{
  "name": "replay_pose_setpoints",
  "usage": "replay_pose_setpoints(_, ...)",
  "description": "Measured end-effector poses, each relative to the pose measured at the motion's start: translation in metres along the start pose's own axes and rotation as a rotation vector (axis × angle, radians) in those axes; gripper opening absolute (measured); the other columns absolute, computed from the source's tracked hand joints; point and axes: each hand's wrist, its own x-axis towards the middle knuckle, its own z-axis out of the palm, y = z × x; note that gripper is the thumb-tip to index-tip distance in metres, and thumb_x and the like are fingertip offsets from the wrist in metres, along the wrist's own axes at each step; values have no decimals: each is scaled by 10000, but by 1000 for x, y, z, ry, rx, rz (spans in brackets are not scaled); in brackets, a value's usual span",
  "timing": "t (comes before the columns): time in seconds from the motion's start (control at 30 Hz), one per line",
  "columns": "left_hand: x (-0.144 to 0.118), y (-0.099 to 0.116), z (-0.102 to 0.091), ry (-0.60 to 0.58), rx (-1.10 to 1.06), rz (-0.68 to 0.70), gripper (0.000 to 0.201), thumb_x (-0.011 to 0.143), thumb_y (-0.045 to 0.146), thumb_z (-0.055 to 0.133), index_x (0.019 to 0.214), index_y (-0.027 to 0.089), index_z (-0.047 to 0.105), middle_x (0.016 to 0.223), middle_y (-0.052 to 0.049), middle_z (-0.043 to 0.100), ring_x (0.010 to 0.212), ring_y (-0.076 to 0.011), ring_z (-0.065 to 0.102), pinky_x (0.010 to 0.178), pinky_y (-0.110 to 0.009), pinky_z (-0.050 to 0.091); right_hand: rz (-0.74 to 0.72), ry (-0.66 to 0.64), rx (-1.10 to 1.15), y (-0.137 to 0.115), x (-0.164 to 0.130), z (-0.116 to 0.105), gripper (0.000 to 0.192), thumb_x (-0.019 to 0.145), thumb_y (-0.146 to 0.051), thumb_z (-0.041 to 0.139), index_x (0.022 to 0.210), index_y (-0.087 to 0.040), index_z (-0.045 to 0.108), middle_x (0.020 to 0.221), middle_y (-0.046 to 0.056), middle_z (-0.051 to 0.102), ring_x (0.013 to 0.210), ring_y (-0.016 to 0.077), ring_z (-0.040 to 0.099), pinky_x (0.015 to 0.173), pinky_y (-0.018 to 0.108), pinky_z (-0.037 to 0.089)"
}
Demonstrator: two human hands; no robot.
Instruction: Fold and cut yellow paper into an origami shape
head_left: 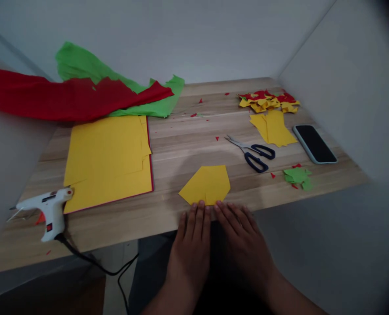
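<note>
A folded yellow paper shape [207, 183] lies near the front edge of the wooden table [181, 144]. My left hand [191, 245] lies flat, fingers together, with its fingertips pressing the paper's near edge. Beside it my right hand [243, 240] also lies flat, its fingertips touching the same edge. Neither hand grips anything.
Yellow sheets on a red sheet [107, 159] lie at left, with a white glue gun [48, 210] and its cord in front. Red crepe paper [59, 98] and green crepe paper [83, 63] are behind. Scissors [253, 153], yellow strips [273, 127], cut scraps [268, 101], green bits [298, 176] and a phone [313, 143] sit at right.
</note>
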Motion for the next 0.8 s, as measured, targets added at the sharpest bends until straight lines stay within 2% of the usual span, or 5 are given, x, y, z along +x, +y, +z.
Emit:
replay_pose_setpoints(0.23, 20, -3, -4, -65, -74, -41, 554, 872, 129, 555, 1425, 113, 514, 1347, -198, 611, 1289, -345, 543, 1058, -478, 472, 69, 124, 213, 25, 16, -29, 352, 891, -72, 520, 1193, -202, 645, 1093, 61, 714, 1022, 255, 579, 954, 458, 463)
replay_pose_setpoints(0.43, 27, -51, -13, -47, -440, 189, 459, 830, 50, 527, 1234, 232, 648, 1361, -38, 644, 1361, -282, 480, 1140, -524, 390, 136, 196, 264, 43, 58, -42, 223, 928, -171, 519, 1105, -198, 651, 1129, 98, 670, 1108, 247, 583, 998, 429, 466)
replay_pose_setpoints(0.53, 32, -67, -16, -82, -551, 209, 320, 862, 108, 537, 1117, 239, 679, 1323, -13, 673, 1328, -269, 510, 1137, -543, 375, 226, 56, 141, 39, 81, -28, 321, 915, -285, 578, 1204, -154, 624, 1168, 155, 652, 1115, 314, 571, 971, 493, 463)
replay_pose_setpoints(0.67, 42, -62, -7, 22, -561, 71, 108, 914, 231, 600, 934, 217, 705, 1106, -28, 760, 1132, -247, 622, 1056, -498, 442, 305, -99, 129, 31, 91, -10, 441, 867, -285, 631, 1277, -135, 573, 1086, 152, 667, 1011, 309, 618, 875, 459, 486)
replay_pose_setpoints(0.8, 46, -54, 3, 69, -546, 4, 134, 912, 242, 625, 1009, 226, 717, 1093, -36, 745, 1072, -233, 618, 967, -445, 478, 348, -107, 256, 31, 85, -6, 227, 835, -233, 645, 1057, -190, 628, 938, 69, 674, 936, 254, 632, 861, 398, 472)
